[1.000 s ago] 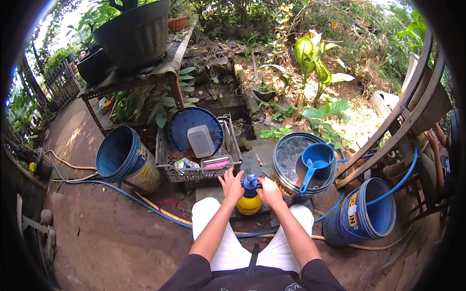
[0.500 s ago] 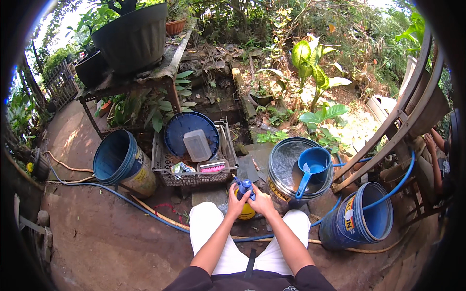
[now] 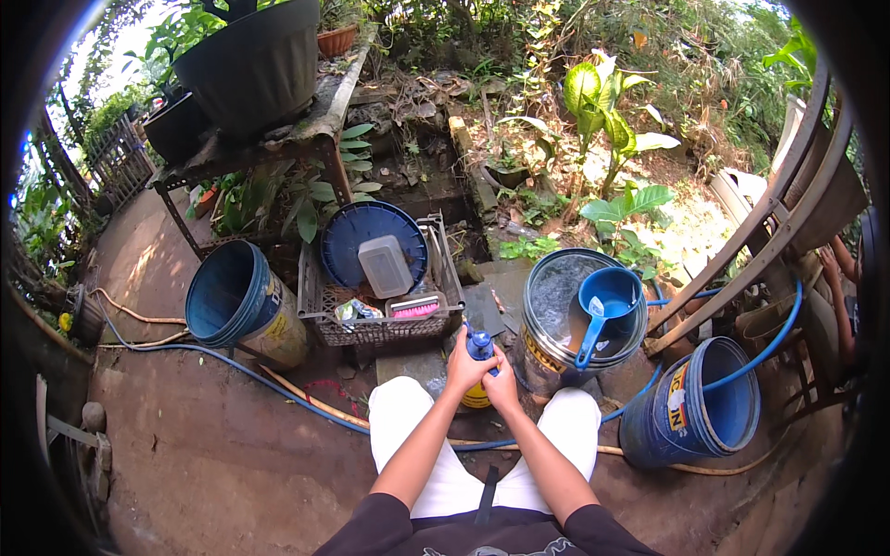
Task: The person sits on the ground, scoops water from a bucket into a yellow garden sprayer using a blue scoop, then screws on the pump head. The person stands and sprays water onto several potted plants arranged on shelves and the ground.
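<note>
Head view gives me, at my end, a dark plastic crate (image 3: 378, 331) with a bucket of water (image 3: 540, 345) beyond its right edge. Just off the crate's near right corner I see the blue-and-yellow sprayer (image 3: 477, 398). A blue dipper (image 3: 616, 298) sits at the bucket's right rim. The left hand (image 3: 464, 369) and right hand (image 3: 502, 382) are closed round the sprayer's blue top, some fingertips hidden from me. A pink-bristled brush (image 3: 414, 309) lies along the crate's near edge.

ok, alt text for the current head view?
A person's left hand and right hand hold a blue-topped yellow bottle outdoors. Ahead stand a crate holding a pink-bristled brush and a bucket with a blue dipper at its mouth.
</note>
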`<act>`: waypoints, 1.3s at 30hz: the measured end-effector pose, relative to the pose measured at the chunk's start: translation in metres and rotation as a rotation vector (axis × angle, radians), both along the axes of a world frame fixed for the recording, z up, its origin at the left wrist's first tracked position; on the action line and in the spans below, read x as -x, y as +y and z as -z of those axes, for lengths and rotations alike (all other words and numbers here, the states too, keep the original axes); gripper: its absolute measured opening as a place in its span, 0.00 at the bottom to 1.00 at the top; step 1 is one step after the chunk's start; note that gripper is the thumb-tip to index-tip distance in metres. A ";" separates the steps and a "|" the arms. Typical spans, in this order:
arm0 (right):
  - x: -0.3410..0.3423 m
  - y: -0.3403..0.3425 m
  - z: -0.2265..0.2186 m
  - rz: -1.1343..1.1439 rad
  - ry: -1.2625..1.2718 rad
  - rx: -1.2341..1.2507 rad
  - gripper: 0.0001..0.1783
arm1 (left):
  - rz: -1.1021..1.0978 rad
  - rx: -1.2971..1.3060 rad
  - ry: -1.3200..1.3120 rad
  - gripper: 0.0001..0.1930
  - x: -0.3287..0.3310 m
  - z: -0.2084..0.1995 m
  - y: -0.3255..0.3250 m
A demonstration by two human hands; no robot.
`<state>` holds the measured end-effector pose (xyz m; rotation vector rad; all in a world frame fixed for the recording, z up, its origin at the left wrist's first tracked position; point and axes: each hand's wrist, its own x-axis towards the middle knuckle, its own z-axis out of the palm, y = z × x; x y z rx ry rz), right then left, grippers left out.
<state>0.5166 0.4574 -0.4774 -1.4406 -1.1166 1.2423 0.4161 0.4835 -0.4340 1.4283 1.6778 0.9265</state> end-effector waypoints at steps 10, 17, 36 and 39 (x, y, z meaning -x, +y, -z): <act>-0.041 -0.016 -0.001 -0.418 0.034 -0.054 0.53 | -0.041 -0.026 0.097 0.56 -0.014 0.006 0.006; -0.061 -0.002 -0.008 -0.484 -0.097 -0.140 0.52 | -0.109 0.013 0.034 0.50 -0.018 0.000 0.000; -0.049 0.024 0.018 -0.515 -0.619 -0.159 0.51 | 0.007 -0.025 -0.001 0.52 -0.010 0.013 0.000; -0.047 0.023 0.007 -0.524 -0.625 -0.119 0.54 | 0.076 -0.021 -0.018 0.52 -0.004 0.010 0.002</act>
